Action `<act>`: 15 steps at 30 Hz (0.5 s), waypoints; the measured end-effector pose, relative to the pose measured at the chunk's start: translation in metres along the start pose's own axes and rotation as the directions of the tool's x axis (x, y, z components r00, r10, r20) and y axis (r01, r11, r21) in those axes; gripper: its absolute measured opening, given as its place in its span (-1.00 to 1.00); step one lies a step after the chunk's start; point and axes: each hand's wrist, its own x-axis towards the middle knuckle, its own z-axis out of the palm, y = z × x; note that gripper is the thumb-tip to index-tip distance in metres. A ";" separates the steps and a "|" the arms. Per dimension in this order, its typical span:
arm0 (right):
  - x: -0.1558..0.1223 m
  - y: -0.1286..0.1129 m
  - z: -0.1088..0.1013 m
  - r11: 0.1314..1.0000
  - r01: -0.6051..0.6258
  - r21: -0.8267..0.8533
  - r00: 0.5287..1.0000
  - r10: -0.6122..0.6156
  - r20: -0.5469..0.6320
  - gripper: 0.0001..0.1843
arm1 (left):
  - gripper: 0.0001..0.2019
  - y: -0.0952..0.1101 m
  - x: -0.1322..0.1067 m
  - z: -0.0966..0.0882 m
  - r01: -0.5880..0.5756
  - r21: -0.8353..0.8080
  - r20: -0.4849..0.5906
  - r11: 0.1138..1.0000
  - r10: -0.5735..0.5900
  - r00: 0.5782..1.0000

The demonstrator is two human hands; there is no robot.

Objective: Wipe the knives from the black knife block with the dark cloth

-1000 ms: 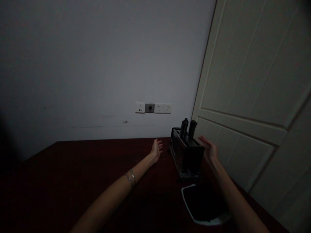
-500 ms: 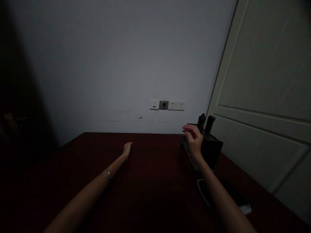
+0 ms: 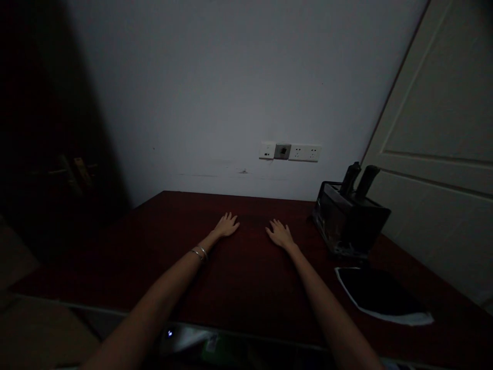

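Both palms rest on the dark red tabletop (image 3: 246,277), towards its back half. My left hand (image 3: 226,225) lies flat with its fingers spread, and a silver bracelet (image 3: 199,253) circles that wrist. To its right, my right hand (image 3: 280,234) also lies flat, fingers apart and holding nothing. A gap of bare wood separates the two hands. Nearest to my right hand is a dark box-shaped holder (image 3: 346,221) with two black handle-like objects (image 3: 358,180) sticking up from it; their kind is too dark to tell.
A black flat piece with a white edge (image 3: 385,295) lies at the table's right. Wall sockets (image 3: 304,152) sit above the back edge. A pale panelled door or cupboard front (image 3: 442,154) borders the right side. Below the front edge, dim items show, one green (image 3: 219,347).
My right hand has come away from beside the dark holder and down onto the table. My left hand has turned from its side to palm-down with fingers spread. The view has shifted left and down.
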 end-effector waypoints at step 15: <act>0.002 0.005 0.005 0.989 0.007 -0.150 0.998 0.003 0.064 -0.34 | -0.47 -0.008 0.001 0.003 -0.036 0.082 0.006 0.996 0.036 0.999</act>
